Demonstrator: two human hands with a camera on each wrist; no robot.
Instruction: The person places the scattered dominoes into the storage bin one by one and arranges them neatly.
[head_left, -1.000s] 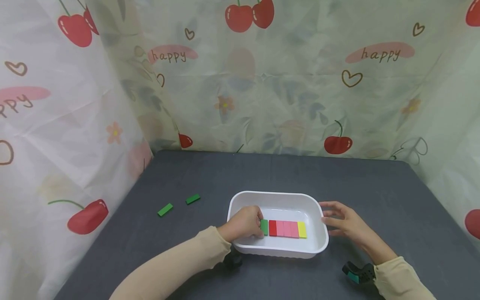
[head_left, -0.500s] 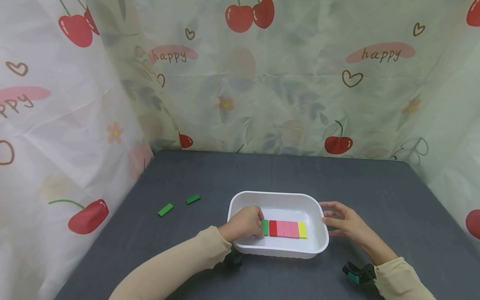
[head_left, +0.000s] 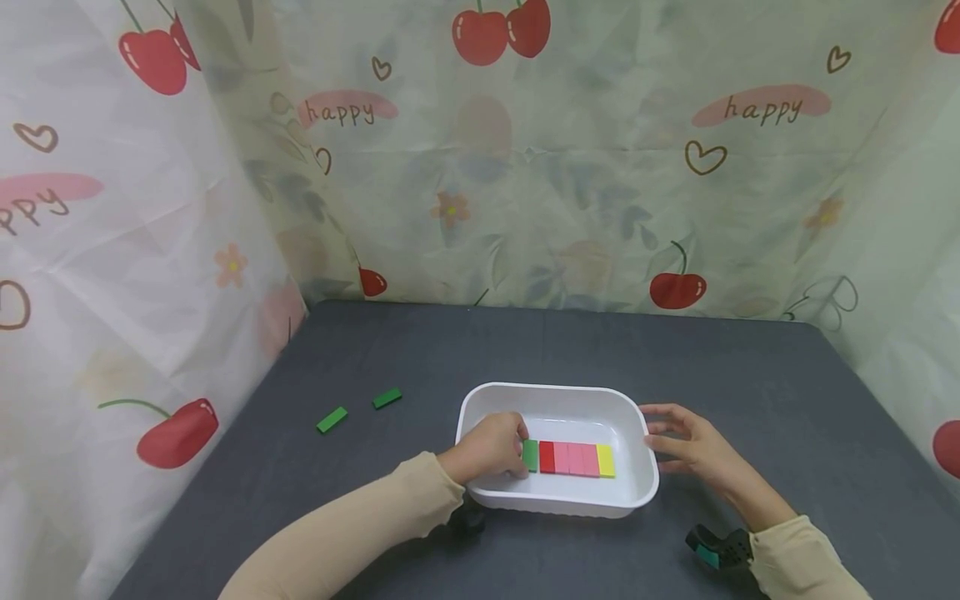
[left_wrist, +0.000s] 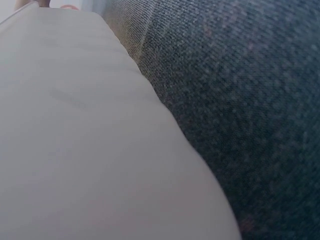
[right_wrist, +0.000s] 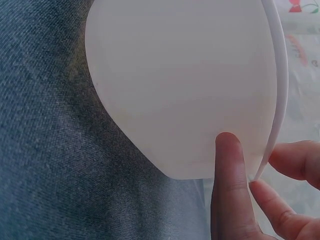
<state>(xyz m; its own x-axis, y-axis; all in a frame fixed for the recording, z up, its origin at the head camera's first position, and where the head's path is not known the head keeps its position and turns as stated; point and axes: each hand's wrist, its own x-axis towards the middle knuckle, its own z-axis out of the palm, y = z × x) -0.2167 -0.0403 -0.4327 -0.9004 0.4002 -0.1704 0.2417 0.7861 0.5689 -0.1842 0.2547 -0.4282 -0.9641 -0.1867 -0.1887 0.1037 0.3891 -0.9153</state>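
Note:
In the head view, a white plastic tray (head_left: 577, 417) stands on the dark table. My left hand (head_left: 491, 446) reaches over its left side and pinches a green block (head_left: 530, 456) at its two ends. A small gap to the right, a red block (head_left: 547, 457), several pink blocks (head_left: 576, 459) and a yellow block (head_left: 606, 461) lie side by side on the tray floor. My right hand (head_left: 697, 454) is at the tray's right end. The right wrist view has its fingers (right_wrist: 229, 170) fairly straight against the outer wall and rim. The left wrist view catches mostly tray wall.
Two loose green blocks, a nearer one (head_left: 332, 420) and a farther one (head_left: 387, 398), lie on the table (head_left: 570, 346) to the left of the tray. A cherry-print curtain (head_left: 525, 208) hangs behind the table and along both sides.

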